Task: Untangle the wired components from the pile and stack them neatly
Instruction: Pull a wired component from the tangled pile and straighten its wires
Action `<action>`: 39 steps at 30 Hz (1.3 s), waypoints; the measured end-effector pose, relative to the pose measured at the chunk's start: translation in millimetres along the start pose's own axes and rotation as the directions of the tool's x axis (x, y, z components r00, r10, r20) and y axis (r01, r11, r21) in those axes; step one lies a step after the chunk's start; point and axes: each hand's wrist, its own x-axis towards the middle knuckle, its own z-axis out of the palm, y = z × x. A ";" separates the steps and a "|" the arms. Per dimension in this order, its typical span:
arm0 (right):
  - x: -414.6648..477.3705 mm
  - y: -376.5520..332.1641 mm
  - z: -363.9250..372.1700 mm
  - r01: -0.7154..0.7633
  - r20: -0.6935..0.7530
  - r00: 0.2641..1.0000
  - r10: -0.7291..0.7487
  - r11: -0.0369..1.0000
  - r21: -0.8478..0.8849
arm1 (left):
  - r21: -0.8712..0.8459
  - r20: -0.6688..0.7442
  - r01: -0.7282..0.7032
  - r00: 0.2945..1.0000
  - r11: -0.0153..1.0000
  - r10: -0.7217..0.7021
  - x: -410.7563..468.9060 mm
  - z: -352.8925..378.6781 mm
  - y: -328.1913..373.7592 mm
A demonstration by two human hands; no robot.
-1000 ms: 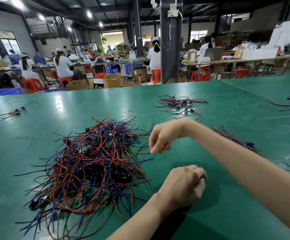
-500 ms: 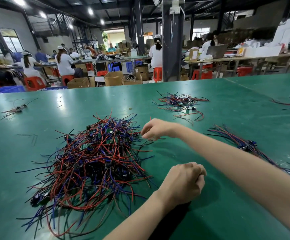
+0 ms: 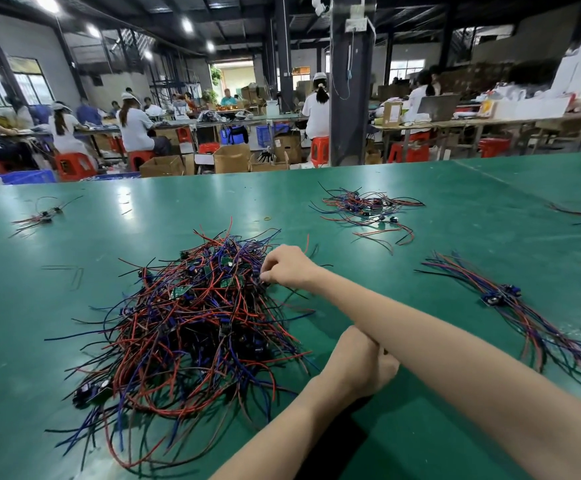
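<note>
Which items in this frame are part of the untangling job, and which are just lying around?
In the job: tangled pile, which the right hand pinches into; straightened bundle laid to its right; left hand, fisted on the green table.
Lying about: loose bunch farther back; small bunch far left; rubber band; cardboard boxes behind.

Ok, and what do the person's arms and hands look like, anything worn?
Both forearms are bare as far as the frame shows: no sleeves, gloves, watch or wristbands. The right hand and left hand show no rings on the fingers in view; the left is partly hidden under the right forearm.
</note>
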 end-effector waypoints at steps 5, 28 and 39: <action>1.5 -1.2 -22.4 -0.105 -0.163 0.974 0.159 0.949 0.298 | -0.011 -0.058 -0.067 0.996 0.998 0.067 2.5 3.8 2.2; -121.8 95.0 -77.0 -0.350 0.348 0.936 -0.057 -0.044 0.936 | 0.286 -0.648 -0.027 0.731 0.958 0.214 10.8 -25.0 -2.7; -136.8 85.1 -72.9 -0.372 0.395 0.856 -0.334 0.131 0.919 | -0.477 -0.495 -0.021 0.833 0.879 -0.249 15.9 -23.1 -9.5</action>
